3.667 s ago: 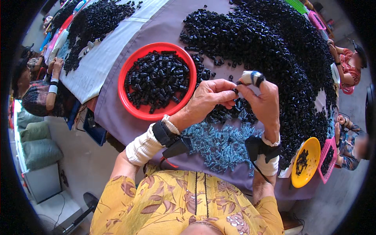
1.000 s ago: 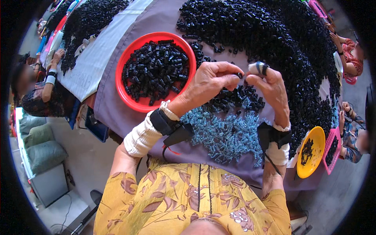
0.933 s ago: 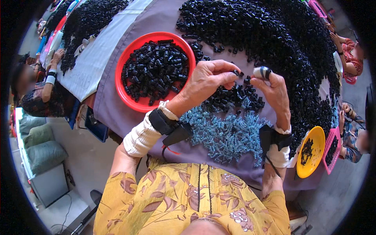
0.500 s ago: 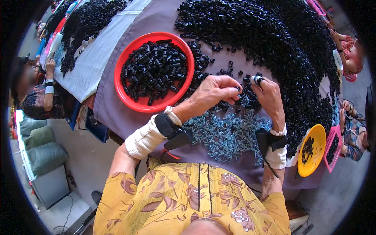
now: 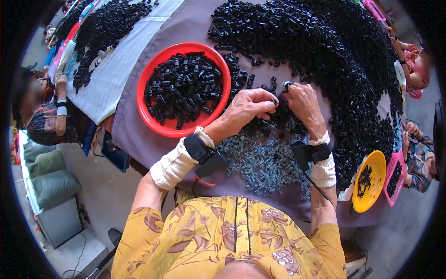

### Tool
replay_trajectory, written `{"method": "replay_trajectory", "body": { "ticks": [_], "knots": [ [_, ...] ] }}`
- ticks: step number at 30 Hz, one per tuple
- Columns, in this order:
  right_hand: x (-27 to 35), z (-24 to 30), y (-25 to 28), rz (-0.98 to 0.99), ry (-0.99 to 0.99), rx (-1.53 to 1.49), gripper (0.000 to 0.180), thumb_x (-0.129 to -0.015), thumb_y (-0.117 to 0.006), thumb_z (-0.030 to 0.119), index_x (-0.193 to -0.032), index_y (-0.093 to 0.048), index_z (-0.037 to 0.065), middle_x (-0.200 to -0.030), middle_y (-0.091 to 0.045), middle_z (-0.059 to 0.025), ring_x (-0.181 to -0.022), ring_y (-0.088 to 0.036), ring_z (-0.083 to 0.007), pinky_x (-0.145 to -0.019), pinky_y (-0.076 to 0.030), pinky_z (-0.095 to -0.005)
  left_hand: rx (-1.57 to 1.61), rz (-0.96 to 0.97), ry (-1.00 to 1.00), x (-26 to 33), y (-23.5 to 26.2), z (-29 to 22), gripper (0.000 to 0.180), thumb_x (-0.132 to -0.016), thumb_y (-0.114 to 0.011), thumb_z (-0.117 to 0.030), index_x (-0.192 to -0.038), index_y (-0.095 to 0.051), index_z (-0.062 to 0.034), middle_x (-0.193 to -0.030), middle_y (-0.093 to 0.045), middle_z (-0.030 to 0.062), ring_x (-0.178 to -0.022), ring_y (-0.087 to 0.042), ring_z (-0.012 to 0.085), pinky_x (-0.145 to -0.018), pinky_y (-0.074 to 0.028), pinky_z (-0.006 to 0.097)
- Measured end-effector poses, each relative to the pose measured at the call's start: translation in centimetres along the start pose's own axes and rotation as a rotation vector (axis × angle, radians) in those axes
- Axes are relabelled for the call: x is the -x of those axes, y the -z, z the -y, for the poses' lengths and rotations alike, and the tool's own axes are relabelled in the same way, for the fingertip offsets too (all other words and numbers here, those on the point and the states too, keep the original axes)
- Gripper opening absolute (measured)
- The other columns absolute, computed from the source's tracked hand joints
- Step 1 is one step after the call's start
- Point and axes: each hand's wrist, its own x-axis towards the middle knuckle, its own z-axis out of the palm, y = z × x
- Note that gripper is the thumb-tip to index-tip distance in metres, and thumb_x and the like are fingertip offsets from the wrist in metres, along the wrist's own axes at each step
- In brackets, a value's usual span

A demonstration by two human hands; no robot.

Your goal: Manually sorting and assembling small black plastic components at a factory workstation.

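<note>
My left hand (image 5: 251,108) is above the table, thumb and forefinger pinched on a small black plastic part (image 5: 274,102). Just to its right is my right hand (image 5: 304,104), its fingers curled together near a few loose black parts (image 5: 271,84). A pale wrap or guard (image 5: 287,85) shows at one of its fingertips; whatever those fingers grip is too small to make out. Between my wrists lies a spread of small bluish coil springs (image 5: 265,160). To the left of my hands stands a round red tray (image 5: 142,103) heaped with black cylindrical parts (image 5: 182,88).
A large heap of black parts (image 5: 306,35) covers the far and right side of the purple-grey cloth (image 5: 134,95). At the right edge are a yellow plate (image 5: 377,186) and a pink basket (image 5: 395,174). Other people sit at the left and right, one person's arm (image 5: 60,107) at another table.
My right hand has moved left and slightly away from me, closer to the left hand. My left hand has shifted a little left, still pinching the black part.
</note>
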Motion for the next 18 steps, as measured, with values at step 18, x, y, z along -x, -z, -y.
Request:
{"method": "replay_trajectory", "body": {
  "ticks": [18],
  "knots": [
    [-0.9,5.7,6.8,-0.325,0.17,-0.331,0.012,-0.075,-0.065,0.006,-0.085,-0.063,0.0,-0.075,-0.061,-0.0104,-0.068,-0.058,-0.0263,-0.073,-0.043,-0.0365,0.239,-0.1,-0.116,0.7,0.1,-2.3,0.023,-0.089,-0.057,-0.011,-0.108,-0.057,0.0027,-0.092,-0.064,0.0086,-0.079,-0.064,0.0135,-0.073,-0.054,0.026]
  ]
}}
